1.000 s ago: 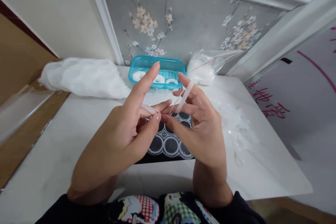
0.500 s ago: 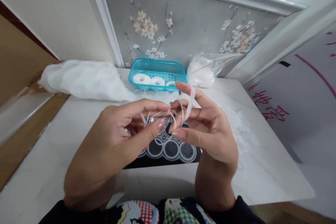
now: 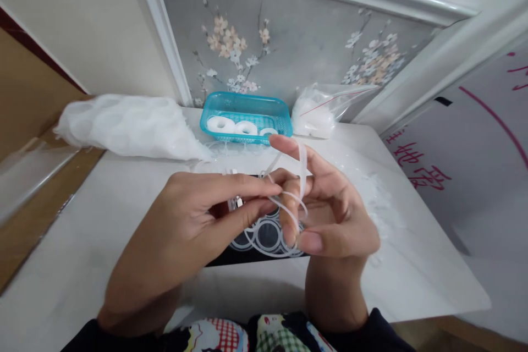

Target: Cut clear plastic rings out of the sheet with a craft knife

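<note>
Over the middle of the table, my left hand (image 3: 198, 220) pinches the edge of thin, translucent white rings (image 3: 291, 198) between thumb and fingers. Opposite it, my right hand (image 3: 330, 203) has its thumb against a bent finger that the rings pass around. A flat white band (image 3: 303, 168) loops around its raised index finger. Whether band and rings are one piece I cannot tell. Beneath the hands lies a black mat (image 3: 239, 256) carrying a clear sheet with rows of circles (image 3: 266, 235), partly hidden by them.
A blue basket (image 3: 247, 100) with several white rings stands at the back. To its left lies a bulky white wrap (image 3: 124, 126), to its right a zip bag (image 3: 315, 113) of white pieces. Clear scraps (image 3: 381, 209) are scattered on the right of the white table (image 3: 437, 264).
My left fingers have moved right and now pinch the rings close to my right hand. My right middle finger points lower, with the rings drawn around it.
</note>
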A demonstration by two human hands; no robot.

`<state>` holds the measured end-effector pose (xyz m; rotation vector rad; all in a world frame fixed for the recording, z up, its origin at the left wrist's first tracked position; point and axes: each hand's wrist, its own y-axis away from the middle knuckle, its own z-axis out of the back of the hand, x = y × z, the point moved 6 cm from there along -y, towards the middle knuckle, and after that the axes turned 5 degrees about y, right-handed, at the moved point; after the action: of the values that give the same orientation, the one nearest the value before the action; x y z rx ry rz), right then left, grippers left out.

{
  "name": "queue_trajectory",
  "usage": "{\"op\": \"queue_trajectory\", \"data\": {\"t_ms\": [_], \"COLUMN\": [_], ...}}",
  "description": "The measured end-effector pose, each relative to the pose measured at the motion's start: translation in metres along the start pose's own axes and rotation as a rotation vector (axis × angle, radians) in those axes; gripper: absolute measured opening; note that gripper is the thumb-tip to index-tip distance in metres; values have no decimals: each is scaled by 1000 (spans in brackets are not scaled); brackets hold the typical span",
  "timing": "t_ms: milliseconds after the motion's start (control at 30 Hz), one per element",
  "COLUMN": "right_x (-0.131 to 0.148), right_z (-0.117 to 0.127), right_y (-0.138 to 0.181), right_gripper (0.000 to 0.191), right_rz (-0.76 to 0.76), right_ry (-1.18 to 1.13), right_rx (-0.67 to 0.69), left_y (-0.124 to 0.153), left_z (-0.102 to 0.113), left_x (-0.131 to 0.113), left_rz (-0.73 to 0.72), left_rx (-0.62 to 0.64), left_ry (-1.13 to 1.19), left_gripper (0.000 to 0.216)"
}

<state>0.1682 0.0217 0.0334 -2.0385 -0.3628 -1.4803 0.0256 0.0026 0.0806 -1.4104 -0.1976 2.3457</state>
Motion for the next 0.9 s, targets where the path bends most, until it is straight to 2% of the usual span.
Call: {"op": "queue_trajectory", "data": {"t_ms": [233,433,667,800,900], "right_x": [-8,-12,-10,-6,-7], "right_z": [5,9,10,10,10], "right_y": [-4,-4,-4,-4,-3], "right_gripper": [83,93,93,85,86], "right_rz": [46,-40,-21,41,34], "right_ry": [-103,-103,-116,-118,-95], "right_rx": [56,24,48,52,37], "left_y": [2,3,5,5,4], "left_z": [6,9,9,10,11], "left_x": [-6,-10,-10,-13,-16], "left_rz": [-130,-232,-256,-247,-253], "left_rx": [-71,-102,-137,-174,-204], "left_ry": [-34,-55,-18,-11,-23], "left_gripper": [13,10,7,7,10]}}
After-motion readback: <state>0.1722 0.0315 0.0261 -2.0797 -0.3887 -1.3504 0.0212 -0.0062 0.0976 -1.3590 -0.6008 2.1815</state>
